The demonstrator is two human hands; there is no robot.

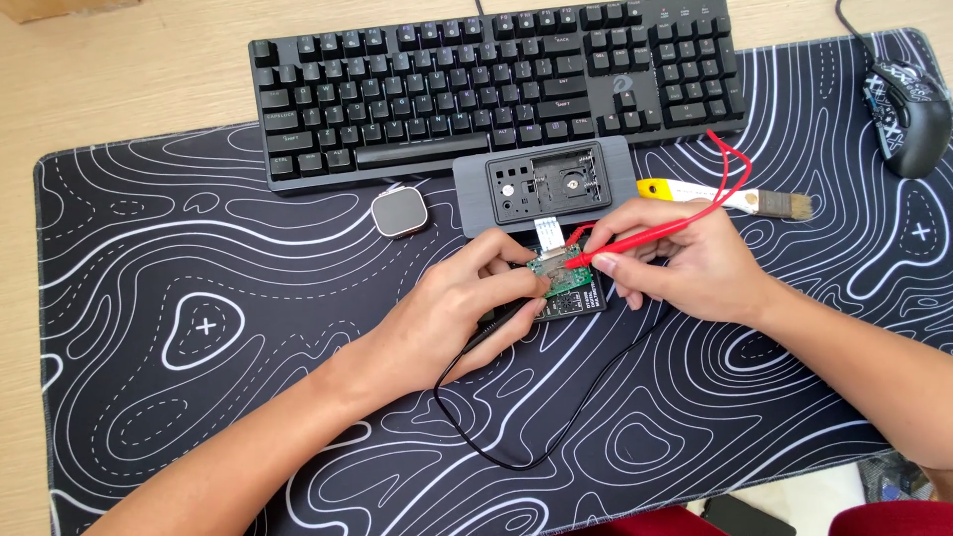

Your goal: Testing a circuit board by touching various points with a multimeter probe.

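A small green circuit board [558,270] lies on a black part [579,302] in the middle of the desk mat. My left hand [467,308] grips a black test probe [493,326] and rests its fingers on the board's left edge. My right hand [675,260] holds a red test probe [635,241] like a pen, its tip touching the board. A white ribbon cable [547,231] runs from the board to a grey opened device case [544,186] just behind it. The black probe's tip is hidden under my fingers.
A black keyboard [496,84] spans the back. A small square grey cover [399,211] lies left of the case. A brush with a yellow-white handle [730,198] lies to the right, and a patterned mouse [905,114] sits at the far right. Black lead wire [516,459] loops toward me on the mat [199,328].
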